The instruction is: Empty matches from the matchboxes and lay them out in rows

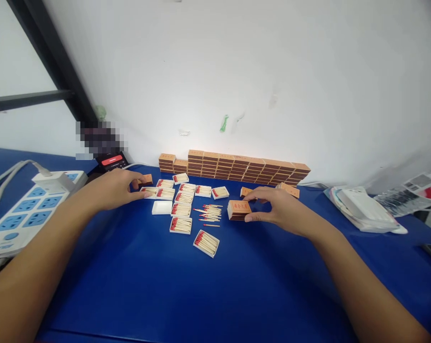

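Note:
My left hand reaches in at the left, thumb and fingers apart. Its fingertips are by an orange matchbox, and the thumb is beside a white tray of matches. Thumb and fingers of my right hand close on the right side of an orange and brown matchbox, seemingly on top of another. Between the hands, loose red-tipped matches lie in a small pile. Several match-filled trays surround it, one of them nearer me. A white tray without matches is at the left.
Along the wall stands a long stack of matchboxes. More matchboxes lie behind my right hand. A white power strip with cables is at the left, a phone behind it. Plastic packets lie right on the blue table.

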`<state>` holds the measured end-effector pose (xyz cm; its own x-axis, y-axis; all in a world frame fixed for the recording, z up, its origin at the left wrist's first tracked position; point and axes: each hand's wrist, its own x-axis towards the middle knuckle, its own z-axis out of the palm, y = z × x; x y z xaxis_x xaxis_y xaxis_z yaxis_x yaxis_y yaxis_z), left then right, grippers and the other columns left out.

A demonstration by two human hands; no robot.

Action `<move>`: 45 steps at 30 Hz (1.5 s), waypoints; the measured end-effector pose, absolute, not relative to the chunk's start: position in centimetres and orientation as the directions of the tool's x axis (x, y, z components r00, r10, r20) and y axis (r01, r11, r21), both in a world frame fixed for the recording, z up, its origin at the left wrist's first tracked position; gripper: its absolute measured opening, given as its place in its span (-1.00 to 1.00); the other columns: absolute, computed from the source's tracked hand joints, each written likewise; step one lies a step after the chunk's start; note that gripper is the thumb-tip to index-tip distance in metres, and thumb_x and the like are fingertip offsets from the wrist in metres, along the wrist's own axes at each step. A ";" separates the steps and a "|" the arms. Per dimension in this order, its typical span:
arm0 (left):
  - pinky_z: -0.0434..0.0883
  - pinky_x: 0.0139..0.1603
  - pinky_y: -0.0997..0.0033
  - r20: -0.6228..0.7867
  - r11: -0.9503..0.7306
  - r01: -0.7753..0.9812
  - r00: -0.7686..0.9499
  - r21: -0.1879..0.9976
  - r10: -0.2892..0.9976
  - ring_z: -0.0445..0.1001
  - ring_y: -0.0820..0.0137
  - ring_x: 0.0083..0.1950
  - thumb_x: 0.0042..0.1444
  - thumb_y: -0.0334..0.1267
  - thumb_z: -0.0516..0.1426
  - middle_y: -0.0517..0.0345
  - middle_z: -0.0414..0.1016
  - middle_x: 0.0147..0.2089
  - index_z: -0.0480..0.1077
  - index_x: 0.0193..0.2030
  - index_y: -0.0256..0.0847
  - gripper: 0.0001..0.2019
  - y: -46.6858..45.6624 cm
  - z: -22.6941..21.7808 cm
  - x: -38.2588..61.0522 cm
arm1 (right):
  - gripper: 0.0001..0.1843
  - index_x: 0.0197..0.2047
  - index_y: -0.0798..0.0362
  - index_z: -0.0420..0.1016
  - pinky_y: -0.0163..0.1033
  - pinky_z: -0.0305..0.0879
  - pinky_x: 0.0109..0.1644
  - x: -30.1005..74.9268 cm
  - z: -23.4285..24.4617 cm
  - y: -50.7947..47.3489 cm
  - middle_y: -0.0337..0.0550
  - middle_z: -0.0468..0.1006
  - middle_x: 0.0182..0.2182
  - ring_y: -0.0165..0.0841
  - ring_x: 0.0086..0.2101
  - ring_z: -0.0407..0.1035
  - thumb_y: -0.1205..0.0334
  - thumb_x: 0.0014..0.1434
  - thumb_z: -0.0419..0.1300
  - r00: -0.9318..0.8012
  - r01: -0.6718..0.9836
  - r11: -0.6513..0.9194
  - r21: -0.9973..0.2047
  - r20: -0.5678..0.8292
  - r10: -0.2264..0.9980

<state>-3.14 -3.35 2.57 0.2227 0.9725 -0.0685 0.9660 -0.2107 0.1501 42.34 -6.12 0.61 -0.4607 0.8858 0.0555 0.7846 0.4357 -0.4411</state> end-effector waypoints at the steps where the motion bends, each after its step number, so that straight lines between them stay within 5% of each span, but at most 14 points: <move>1: 0.43 -0.21 0.21 -0.067 -0.201 0.969 0.212 0.144 0.975 0.63 0.09 -0.15 0.13 0.34 0.17 -0.06 0.70 -0.06 0.60 0.18 -0.13 -0.31 -3.4 2.7 -3.1 | -0.39 0.15 -0.12 0.66 0.05 0.49 0.07 42.3 0.6 -6.2 -0.07 0.68 0.12 0.03 0.05 0.56 -0.30 0.19 0.42 -0.443 0.798 0.417 -0.435 0.043 0.895; 6: 0.39 -0.23 0.22 -0.054 -0.173 0.977 0.181 0.127 0.982 0.62 0.07 -0.13 0.13 0.32 0.17 -0.05 0.70 -0.07 0.62 0.13 -0.11 -0.36 -3.5 2.7 -2.9 | -0.10 0.43 -0.13 0.45 0.17 0.43 0.32 41.8 0.5 -6.8 0.00 0.49 0.37 0.11 0.28 0.43 -0.38 0.16 0.40 -0.374 0.823 0.337 -0.456 0.010 0.927; 10: 0.37 -0.27 0.21 -0.023 -0.160 0.981 0.163 0.110 0.986 0.62 0.06 -0.18 0.15 0.25 0.16 -0.06 0.72 -0.09 0.60 0.19 -0.12 -0.37 -3.4 2.5 -2.8 | -0.06 0.49 -0.15 0.36 0.23 0.39 0.38 41.0 0.2 -7.4 0.03 0.43 0.42 0.14 0.36 0.35 -0.36 0.17 0.41 -0.417 0.803 0.391 -0.451 0.044 0.908; 13: 0.32 -0.31 0.19 -0.029 -0.162 0.984 0.165 0.079 0.986 0.59 0.07 -0.25 0.18 0.24 0.14 -0.09 0.71 -0.17 0.64 0.02 -0.15 -0.45 -3.5 2.4 -2.7 | -0.02 0.54 -0.14 0.27 0.26 0.40 0.38 40.6 -0.1 -7.5 0.07 0.40 0.44 0.15 0.36 0.35 -0.30 0.19 0.43 -0.447 0.789 0.430 -0.439 0.069 0.892; 24: 0.29 -0.33 0.18 0.009 -0.145 0.989 0.145 0.023 0.989 0.58 0.04 -0.26 0.14 0.19 0.22 -0.09 0.66 -0.25 0.57 -0.34 -0.13 -0.61 -3.5 2.4 -2.9 | -0.59 0.16 -0.10 0.61 0.06 0.53 0.13 40.3 -0.9 -6.8 -0.01 0.67 0.12 0.03 0.09 0.58 0.04 0.27 0.42 -0.502 0.774 0.485 -0.408 0.071 0.862; 29: 0.39 -0.20 0.18 0.195 -0.231 0.971 0.216 0.058 0.957 0.61 0.05 -0.14 0.25 0.03 0.15 -0.08 0.68 -0.10 0.64 -0.03 -0.17 -0.62 -2.9 3.2 -1.2 | -0.62 0.12 -0.07 0.60 0.00 0.51 0.08 40.4 -1.0 -6.6 -0.03 0.68 0.08 -0.02 0.03 0.59 0.08 0.26 0.43 -0.490 0.782 0.475 -0.404 0.073 0.868; 35: 0.39 0.15 0.12 0.299 -0.466 0.885 0.448 -0.014 0.842 0.47 0.02 0.19 0.29 -0.05 0.22 -0.12 0.64 0.05 0.64 0.06 -0.18 -0.66 2.5 4.7 2.4 | -0.70 0.05 -0.05 0.61 -0.07 0.48 -0.04 40.2 -0.7 -6.7 -0.06 0.70 -0.05 -0.08 -0.10 0.59 0.10 0.29 0.41 -0.497 0.781 0.477 -0.404 0.060 0.866; 45: 0.34 0.08 0.14 0.218 -0.563 0.825 0.558 -0.046 0.801 0.45 0.01 0.13 0.10 -0.09 0.40 -0.07 0.64 -0.11 0.68 -0.10 -0.15 -0.73 8.5 3.1 4.7 | -0.64 0.11 -0.06 0.60 0.03 0.50 0.09 40.4 -1.0 -6.5 0.02 0.68 0.10 0.01 0.07 0.57 0.12 0.26 0.42 -0.448 0.806 0.430 -0.406 0.054 0.892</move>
